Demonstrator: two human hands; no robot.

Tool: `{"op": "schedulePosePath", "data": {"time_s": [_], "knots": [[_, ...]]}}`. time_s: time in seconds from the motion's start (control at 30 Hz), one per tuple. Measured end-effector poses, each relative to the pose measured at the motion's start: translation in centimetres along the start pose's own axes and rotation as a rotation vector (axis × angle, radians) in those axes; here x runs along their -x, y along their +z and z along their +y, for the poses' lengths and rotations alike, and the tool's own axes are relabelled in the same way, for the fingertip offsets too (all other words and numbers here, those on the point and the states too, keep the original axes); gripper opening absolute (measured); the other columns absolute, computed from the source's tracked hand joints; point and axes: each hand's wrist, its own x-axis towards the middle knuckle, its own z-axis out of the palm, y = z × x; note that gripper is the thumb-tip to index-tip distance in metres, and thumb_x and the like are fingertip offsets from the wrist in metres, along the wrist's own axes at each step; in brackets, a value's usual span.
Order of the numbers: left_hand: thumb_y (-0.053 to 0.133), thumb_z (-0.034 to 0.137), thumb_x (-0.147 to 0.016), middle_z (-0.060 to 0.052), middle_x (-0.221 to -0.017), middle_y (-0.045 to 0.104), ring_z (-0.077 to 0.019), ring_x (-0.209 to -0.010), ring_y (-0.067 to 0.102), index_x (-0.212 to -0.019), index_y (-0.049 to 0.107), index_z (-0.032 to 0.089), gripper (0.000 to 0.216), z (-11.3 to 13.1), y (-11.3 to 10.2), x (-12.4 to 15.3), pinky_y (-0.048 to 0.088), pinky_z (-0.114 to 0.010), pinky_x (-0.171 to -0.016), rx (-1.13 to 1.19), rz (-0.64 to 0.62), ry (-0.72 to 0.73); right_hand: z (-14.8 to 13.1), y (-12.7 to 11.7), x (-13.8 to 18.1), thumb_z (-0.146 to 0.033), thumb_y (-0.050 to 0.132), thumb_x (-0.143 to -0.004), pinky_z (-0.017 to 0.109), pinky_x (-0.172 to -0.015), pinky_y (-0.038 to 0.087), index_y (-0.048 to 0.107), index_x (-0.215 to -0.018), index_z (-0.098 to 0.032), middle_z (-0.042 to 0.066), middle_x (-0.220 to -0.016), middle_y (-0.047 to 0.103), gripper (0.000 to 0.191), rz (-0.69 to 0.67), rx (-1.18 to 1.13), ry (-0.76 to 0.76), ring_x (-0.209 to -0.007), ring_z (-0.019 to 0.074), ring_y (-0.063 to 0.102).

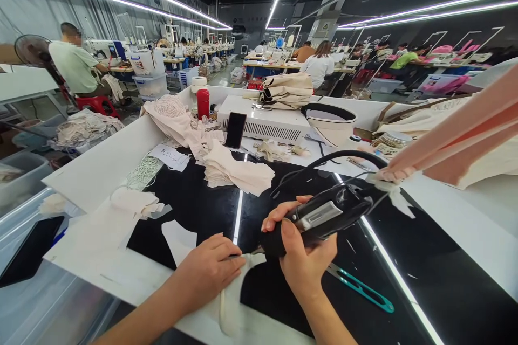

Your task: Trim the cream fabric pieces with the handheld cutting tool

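Paper slip (170,157) with illegible writing, black tool (319,221) in right hand (300,259).

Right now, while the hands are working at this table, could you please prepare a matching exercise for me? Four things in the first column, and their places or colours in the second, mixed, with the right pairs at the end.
Things:
1. Black handheld tool
2. Pale material at the near edge
3. Slim tool lying on the black surface
4. Upright phone

Places or colours:
A. Under the left grip
B. In front of the vented white box
C. Held in the right grip
D. Teal

Right pairs: 1-C, 2-A, 3-D, 4-B
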Motion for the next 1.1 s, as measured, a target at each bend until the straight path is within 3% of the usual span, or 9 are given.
{"op": "schedulePosePath", "data": {"time_s": [0.57, 1.1], "knots": [[0.049, 0.019, -0.109, -0.006, -0.103, 0.071, -0.0184, -0.097, 0.070, -0.114, 0.068, 0.016, 0.019, 0.0, 0.2, 0.0, 0.059, -0.043, -0.103, 0.008, 0.045, 0.016, -0.2, -0.9, -0.5, -0.021, 0.076, -0.088, 0.030, -0.054, 0.058, 0.060, -0.111, -0.027, -0.006, -0.076, 0.069, 0.029, 0.057, -0.038, 0.011, -0.055, 0.0135, 0.065], [0.049, 0.018, -0.108, -0.007, -0.104, 0.071, -0.0189, -0.099, 0.070, -0.115, 0.069, 0.016, 0.021, -0.1, -0.1, 0.1, 0.056, -0.045, -0.106, 0.043, -0.006, -0.003, -1.0, -0.7, 0.8, -0.028, 0.077, -0.090, 0.029, -0.052, 0.057, 0.058, -0.113, -0.027, -0.005, -0.076, 0.067, 0.030, -0.004, -0.058, 0.016, -0.055, 0.0135, 0.063]]}}
